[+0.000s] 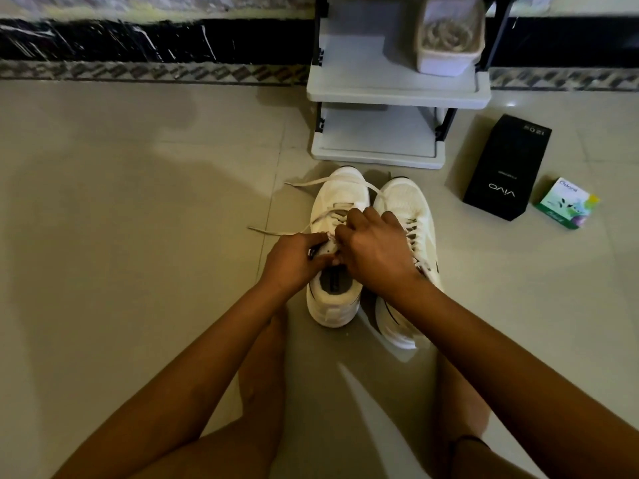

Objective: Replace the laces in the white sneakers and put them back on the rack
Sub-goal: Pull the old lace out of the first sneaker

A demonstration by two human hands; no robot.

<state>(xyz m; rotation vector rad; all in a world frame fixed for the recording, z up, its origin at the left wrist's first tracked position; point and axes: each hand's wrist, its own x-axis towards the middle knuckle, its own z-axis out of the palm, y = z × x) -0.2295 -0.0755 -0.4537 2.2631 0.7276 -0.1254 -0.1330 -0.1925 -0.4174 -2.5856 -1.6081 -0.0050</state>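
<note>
Head view looks down at a shiny, pale tiled floor in a dim room; thin lines run between the big tiles, and soft shadows lie across them. Along the far edge of the floor runs a grey patterned strip; above it is a black wall band with white streaks. A grey rack with dark posts stands at the far edge of the floor, a bit right of the middle; a small woven basket sits on the right side of its upper shelf.

Two white sneakers stand side by side in the middle of the floor, just in front of the rack, toes pointing at it. The half-laced sneaker has a white lace through its lower holes; one loose end lies out on the floor and the other crosses the toe. The left hand pinches the top of this shoe's tongue between thumb and finger; the right hand bends over the same spot with its fingers curled tight on the lace. The other sneaker is laced up; the right hand hides part of it.

A black box lies flat on the floor to the right of the rack; a small green box lies just beside it, nearer the floor's right edge. Bare legs rest on the near edge of the floor.
</note>
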